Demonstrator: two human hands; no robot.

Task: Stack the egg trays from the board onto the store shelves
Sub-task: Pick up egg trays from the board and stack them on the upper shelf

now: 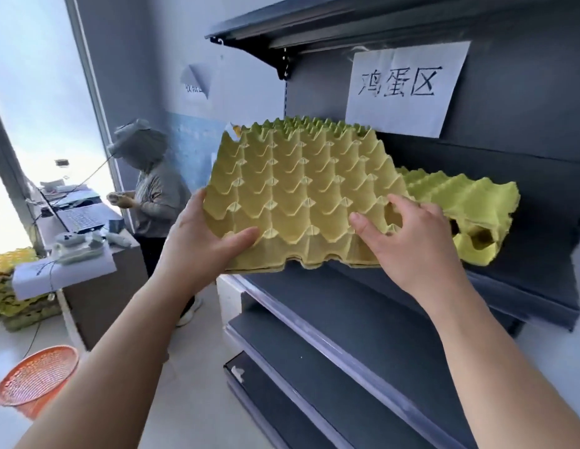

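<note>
The left hand (204,241) gripped the near left corner of the yellow egg tray (298,189), thumb on top; its fingers were hidden underneath. The right hand (408,241) gripped the near right edge, fingers curled into the cups. The tray was held tilted, in the air, at the front of the dark shelf (525,286). Layered edges at its near side suggested nesting, but the count could not be told. A green egg tray (460,215) lay on the shelf just behind, partly covered by the held tray and the right hand. A paper sign (402,85) hung on the back panel above. At the far left, a pile of trays (10,286) was cut off by the frame edge and overlapped by a desk (97,286).
</note>
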